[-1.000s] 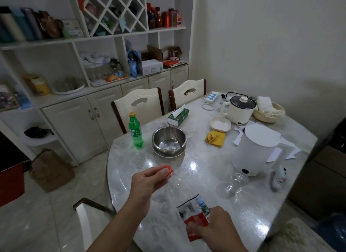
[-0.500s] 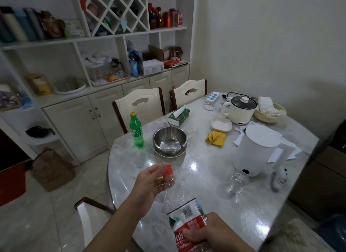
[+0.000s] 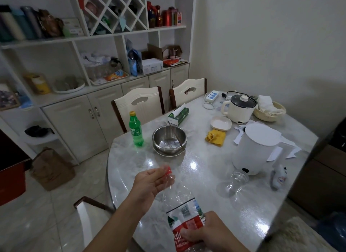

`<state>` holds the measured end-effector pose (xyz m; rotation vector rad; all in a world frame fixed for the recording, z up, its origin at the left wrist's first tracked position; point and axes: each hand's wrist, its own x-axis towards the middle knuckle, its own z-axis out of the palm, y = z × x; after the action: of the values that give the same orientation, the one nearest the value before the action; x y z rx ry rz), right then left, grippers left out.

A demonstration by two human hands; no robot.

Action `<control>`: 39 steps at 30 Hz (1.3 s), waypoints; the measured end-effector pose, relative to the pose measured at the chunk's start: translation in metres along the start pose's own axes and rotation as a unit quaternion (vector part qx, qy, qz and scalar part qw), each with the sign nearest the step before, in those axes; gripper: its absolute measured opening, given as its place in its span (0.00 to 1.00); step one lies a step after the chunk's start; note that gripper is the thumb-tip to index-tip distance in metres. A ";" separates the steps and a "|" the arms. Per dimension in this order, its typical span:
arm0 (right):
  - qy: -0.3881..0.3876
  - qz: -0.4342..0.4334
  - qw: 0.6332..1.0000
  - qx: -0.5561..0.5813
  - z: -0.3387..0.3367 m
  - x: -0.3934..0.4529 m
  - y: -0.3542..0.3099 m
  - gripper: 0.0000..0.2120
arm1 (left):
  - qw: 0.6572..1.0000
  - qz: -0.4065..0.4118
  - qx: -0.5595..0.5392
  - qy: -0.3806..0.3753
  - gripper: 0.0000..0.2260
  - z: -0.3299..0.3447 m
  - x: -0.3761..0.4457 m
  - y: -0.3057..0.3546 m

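A clear plastic water bottle (image 3: 180, 201) with a red and white label tilts over the near edge of the marble table (image 3: 206, 176). My right hand (image 3: 211, 231) grips its labelled body at the bottom of the view. My left hand (image 3: 149, 184) pinches the red cap (image 3: 168, 170) at the bottle's neck. The bottle looks empty.
On the table stand a green soda bottle (image 3: 136, 129), a steel bowl (image 3: 169, 142) with a utensil in it, a tissue box (image 3: 178, 114), a yellow cloth (image 3: 215, 137), a white kettle (image 3: 255, 148), a small glass (image 3: 237, 180) and a cooker pot (image 3: 237, 108). Two chairs (image 3: 138, 105) and shelves stand behind.
The bottle has swung up from low at the table edge so its neck meets my left hand, which holds the red cap at the bottle's mouth. My right hand slid lower on the label.
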<state>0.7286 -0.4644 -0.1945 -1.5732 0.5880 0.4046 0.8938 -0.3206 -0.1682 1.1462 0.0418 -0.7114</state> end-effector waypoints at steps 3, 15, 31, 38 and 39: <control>-0.002 0.009 1.000 -0.001 0.000 0.000 0.003 0.10 | 0.999 -0.001 0.009 -0.032 0.17 -0.001 -0.001 0.001; -0.050 -0.013 0.998 0.028 -0.004 -0.008 -0.004 0.14 | 0.985 0.008 -0.027 -0.169 0.14 -0.009 -0.006 0.005; 0.002 -0.044 0.999 -0.010 -0.003 -0.007 -0.007 0.10 | 0.988 0.102 0.111 0.017 0.18 0.008 -0.013 0.011; -0.091 -0.013 0.996 0.017 -0.010 -0.008 -0.011 0.17 | 0.989 0.091 0.115 -0.029 0.19 0.005 -0.017 0.008; -0.096 -0.013 0.995 0.019 -0.010 -0.008 -0.010 0.17 | 0.988 0.091 0.119 -0.029 0.18 0.005 -0.017 0.008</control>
<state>0.7273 -0.4732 -0.1803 -1.4840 0.4249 0.5162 0.8832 -0.3153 -0.1533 1.3366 -0.2004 -0.5973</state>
